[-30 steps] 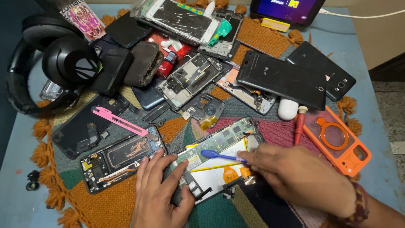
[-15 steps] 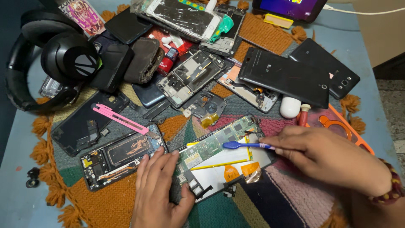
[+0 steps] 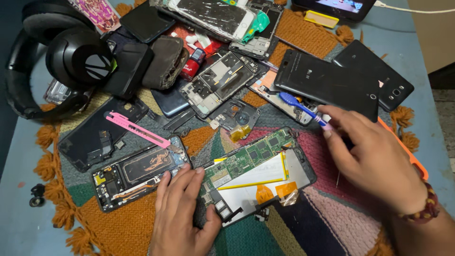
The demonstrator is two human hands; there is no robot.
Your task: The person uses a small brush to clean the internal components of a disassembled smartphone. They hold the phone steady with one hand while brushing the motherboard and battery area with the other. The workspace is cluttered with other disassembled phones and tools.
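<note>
Lifted away from the opened phone (image 3: 256, 175), right hand (image 3: 374, 161) grips blue brush (image 3: 298, 108); left hand (image 3: 182, 213), fingers spread flat, steadies it for further brushing.

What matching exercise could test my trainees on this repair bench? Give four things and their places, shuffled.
1. blue plastic pry tool
2. pink plastic utility knife
3. black over-ear headphones
4. opened phone with green circuit board

A. far left of the table
B. under the left hand
C. on a black phone shell
D. in the right hand

Pairs: 1-D, 2-C, 3-A, 4-B
</note>
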